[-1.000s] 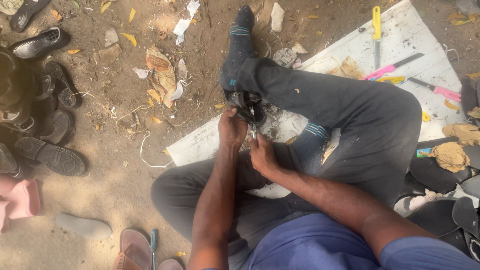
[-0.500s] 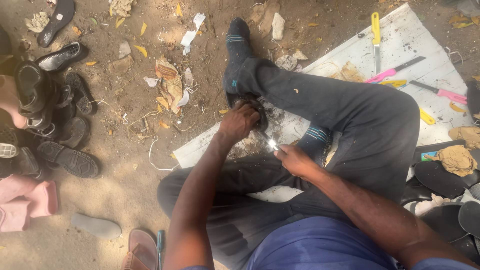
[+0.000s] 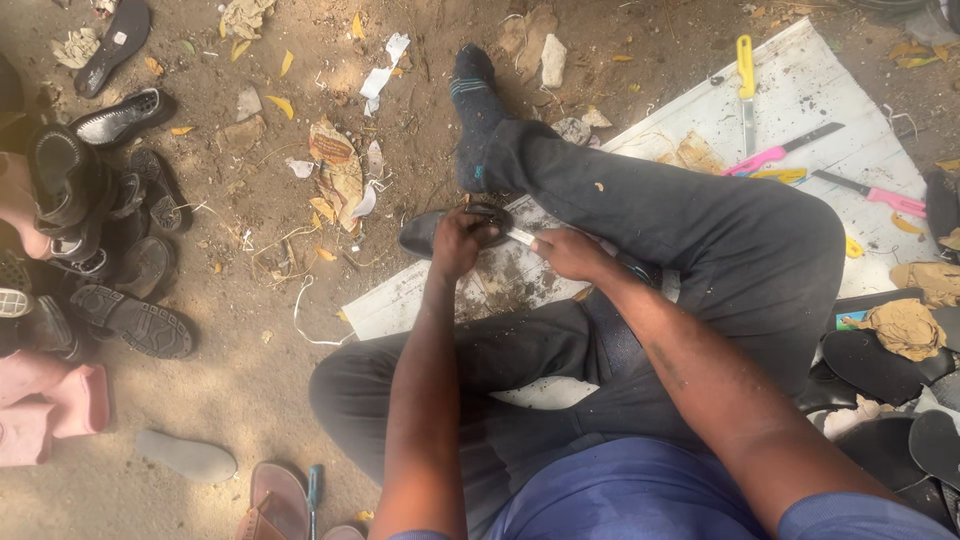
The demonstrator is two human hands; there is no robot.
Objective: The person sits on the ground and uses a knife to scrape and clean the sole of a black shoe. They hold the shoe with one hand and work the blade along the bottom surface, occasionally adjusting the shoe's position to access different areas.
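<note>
Shoe (image 3: 430, 232) gripped; blade (image 3: 520, 237) apparently against it.

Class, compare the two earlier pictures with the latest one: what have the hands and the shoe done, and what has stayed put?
The right hand has drawn its blade away from the shoe toward the person's right, parting from the left hand. The shoe, which stood upright before, now lies flatter under the left hand's grip. The crossed legs, the white board and its knives lie as before.

Black shoe (image 3: 440, 228), white board (image 3: 800, 95), yellow-handled knife (image 3: 745, 70), pink-handled knives (image 3: 770, 157)
</note>
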